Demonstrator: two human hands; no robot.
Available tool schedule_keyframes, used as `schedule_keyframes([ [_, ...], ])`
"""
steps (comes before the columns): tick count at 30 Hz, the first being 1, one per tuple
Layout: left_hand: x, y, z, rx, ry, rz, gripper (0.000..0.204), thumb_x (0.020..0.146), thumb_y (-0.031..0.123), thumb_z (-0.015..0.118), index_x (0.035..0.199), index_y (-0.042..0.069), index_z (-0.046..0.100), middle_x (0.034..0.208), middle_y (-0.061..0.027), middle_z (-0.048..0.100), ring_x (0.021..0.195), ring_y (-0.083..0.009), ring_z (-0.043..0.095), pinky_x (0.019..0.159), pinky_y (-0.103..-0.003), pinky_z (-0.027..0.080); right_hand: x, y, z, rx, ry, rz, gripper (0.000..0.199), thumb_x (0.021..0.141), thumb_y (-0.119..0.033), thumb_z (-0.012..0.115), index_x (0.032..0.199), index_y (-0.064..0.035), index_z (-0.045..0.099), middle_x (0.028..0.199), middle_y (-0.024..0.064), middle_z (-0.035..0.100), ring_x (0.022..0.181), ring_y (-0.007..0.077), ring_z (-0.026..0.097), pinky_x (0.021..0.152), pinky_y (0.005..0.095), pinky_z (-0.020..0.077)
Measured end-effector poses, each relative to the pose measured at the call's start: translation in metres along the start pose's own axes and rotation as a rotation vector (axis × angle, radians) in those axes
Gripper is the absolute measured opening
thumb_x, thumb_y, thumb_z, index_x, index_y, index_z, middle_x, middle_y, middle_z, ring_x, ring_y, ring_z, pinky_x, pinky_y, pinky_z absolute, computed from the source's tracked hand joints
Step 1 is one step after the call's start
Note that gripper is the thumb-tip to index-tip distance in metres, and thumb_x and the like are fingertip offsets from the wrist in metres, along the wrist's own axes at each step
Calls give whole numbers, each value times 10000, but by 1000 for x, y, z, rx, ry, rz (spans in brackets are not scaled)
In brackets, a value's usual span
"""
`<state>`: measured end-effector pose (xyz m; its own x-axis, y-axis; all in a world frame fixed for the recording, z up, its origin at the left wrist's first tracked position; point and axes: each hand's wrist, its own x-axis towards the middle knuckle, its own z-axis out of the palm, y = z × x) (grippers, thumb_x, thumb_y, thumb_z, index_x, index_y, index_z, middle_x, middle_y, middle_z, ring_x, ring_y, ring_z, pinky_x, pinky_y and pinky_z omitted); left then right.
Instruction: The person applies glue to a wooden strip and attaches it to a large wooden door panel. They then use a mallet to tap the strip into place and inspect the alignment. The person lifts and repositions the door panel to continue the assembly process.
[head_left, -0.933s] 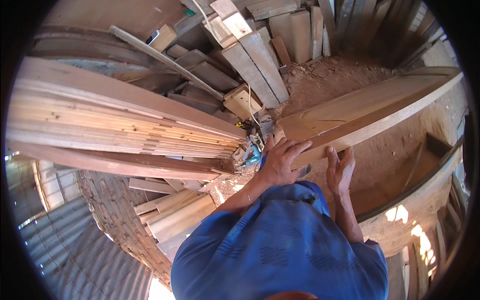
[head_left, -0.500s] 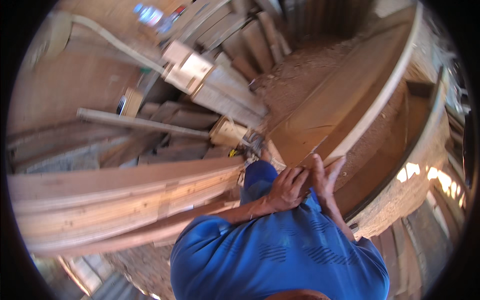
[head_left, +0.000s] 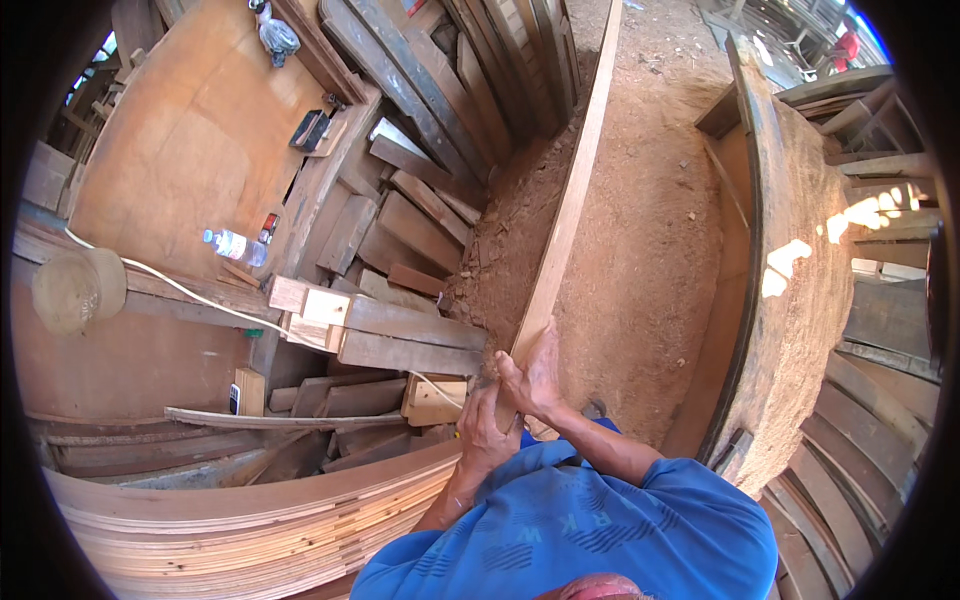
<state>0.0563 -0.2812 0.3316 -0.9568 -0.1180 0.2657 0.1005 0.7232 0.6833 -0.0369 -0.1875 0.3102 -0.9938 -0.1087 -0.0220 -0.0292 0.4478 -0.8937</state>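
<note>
A long wooden plank runs from my waist away toward the top of the view, its narrow pale edge turned up. My left hand is closed around its near end, low against my blue shirt. A little farther along, my right hand grips the same plank, thumb on the left side and fingers on the right. Both hands are close together. The plank's far end passes out of the top of the view, and the underside of the near end is hidden by my hands.
Stacked boards lie at the lower left. A plywood surface at the left bears a plastic bottle. Wood offcuts crowd the plank's left side. Right of it stand a dark-edged board and a sawdust heap.
The view has swung to the right. The plank, earlier slanting to the upper right with its broad face showing, now points nearly straight ahead, edge up. Both hands still hold its near end.
</note>
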Motion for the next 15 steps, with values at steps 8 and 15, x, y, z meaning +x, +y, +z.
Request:
schedule_keyframes([
  [8,-3,9,-12,-33,-144,-19,704,729,213,763,1298,-20,420,1079,-235,569,979,-422,565,843,-489,456,-6,3,-6,215,5,17,825,768,-146,603,1395,109,131,1310,306,325,1232,417,363,1088,468,271],
  [15,-13,-68,3,-1036,-298,-380,853,901,427,607,1493,36,133,1167,-193,601,951,-226,621,818,-364,514,-14,-7,-35,219,60,80,716,754,-35,559,1371,53,207,1210,209,395,1149,304,432,991,401,379],
])
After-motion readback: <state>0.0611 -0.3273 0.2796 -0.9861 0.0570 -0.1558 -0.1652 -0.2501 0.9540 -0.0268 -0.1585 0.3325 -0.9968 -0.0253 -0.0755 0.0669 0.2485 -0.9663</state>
